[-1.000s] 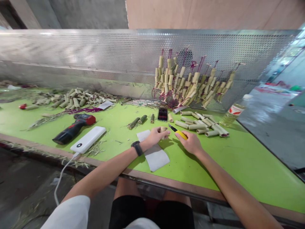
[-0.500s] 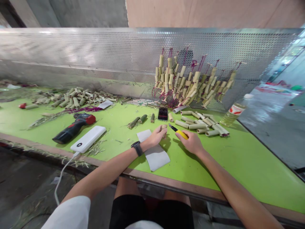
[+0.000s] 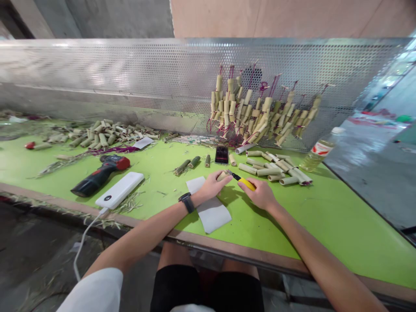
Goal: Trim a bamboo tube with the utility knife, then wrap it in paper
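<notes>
Over the middle of the green table, my left hand (image 3: 212, 185) is closed around a short bamboo piece (image 3: 222, 176), whose pale end shows past the fingers. My right hand (image 3: 258, 193) grips a yellow utility knife (image 3: 246, 183). The knife's dark tip points left and meets the end of the bamboo piece, close to my left thumb. A sheet of white paper (image 3: 214, 215) lies under my left wrist. Just beyond my hands stand a phone (image 3: 222, 154) and a short pale bamboo piece (image 3: 232, 160).
Cut bamboo tubes (image 3: 269, 167) lie right of the phone, near a bottle (image 3: 320, 151). Strung bamboo pieces (image 3: 260, 112) hang on the perforated metal panel (image 3: 146, 78). At left are a cordless drill (image 3: 102, 173), a white power bank (image 3: 120, 189) with its cable, and a bamboo pile (image 3: 104, 132).
The knife tip has moved from just right of the bamboo piece onto its end. My left thumb has stretched out toward the blade, and the bamboo piece has turned slightly.
</notes>
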The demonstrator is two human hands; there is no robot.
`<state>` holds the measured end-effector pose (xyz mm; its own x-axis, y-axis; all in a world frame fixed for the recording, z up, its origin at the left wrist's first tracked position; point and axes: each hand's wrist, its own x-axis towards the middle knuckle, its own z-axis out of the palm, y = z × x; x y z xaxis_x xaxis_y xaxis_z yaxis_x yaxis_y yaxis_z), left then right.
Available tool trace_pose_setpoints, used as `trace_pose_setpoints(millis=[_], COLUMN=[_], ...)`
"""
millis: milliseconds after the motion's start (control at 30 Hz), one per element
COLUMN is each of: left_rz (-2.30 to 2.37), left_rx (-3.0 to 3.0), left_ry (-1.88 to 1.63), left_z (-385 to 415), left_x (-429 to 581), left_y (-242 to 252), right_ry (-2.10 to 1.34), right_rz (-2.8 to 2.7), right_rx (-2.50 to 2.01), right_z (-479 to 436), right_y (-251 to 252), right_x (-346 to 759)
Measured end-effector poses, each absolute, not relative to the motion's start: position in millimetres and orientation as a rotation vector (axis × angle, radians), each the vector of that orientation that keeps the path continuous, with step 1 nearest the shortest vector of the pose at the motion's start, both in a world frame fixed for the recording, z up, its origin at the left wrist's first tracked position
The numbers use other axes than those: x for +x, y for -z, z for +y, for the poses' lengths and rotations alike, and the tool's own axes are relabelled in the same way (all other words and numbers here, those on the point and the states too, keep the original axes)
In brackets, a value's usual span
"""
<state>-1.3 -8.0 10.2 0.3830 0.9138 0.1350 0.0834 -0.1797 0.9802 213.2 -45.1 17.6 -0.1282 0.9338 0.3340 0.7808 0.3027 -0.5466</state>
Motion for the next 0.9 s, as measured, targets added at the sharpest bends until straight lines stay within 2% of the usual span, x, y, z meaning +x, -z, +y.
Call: trace_pose_setpoints(millis=[367,900], left_rz=[0.974,1.076], left_rx=[1.534,1.866], left_ry=[-0.875,-0.844], left_z=[-1.2,-9.7], left_x=[2.4,-4.6], left_y=[1.9,-11.4], right_ry=[-0.336,-0.392], right_rz=[-2.051,-2.140], right_rx=[-1.481,-1.481], right_z=[-47.4,-48.3], right_y=[-17.9,-19.4], right_x=[213.1,212.6])
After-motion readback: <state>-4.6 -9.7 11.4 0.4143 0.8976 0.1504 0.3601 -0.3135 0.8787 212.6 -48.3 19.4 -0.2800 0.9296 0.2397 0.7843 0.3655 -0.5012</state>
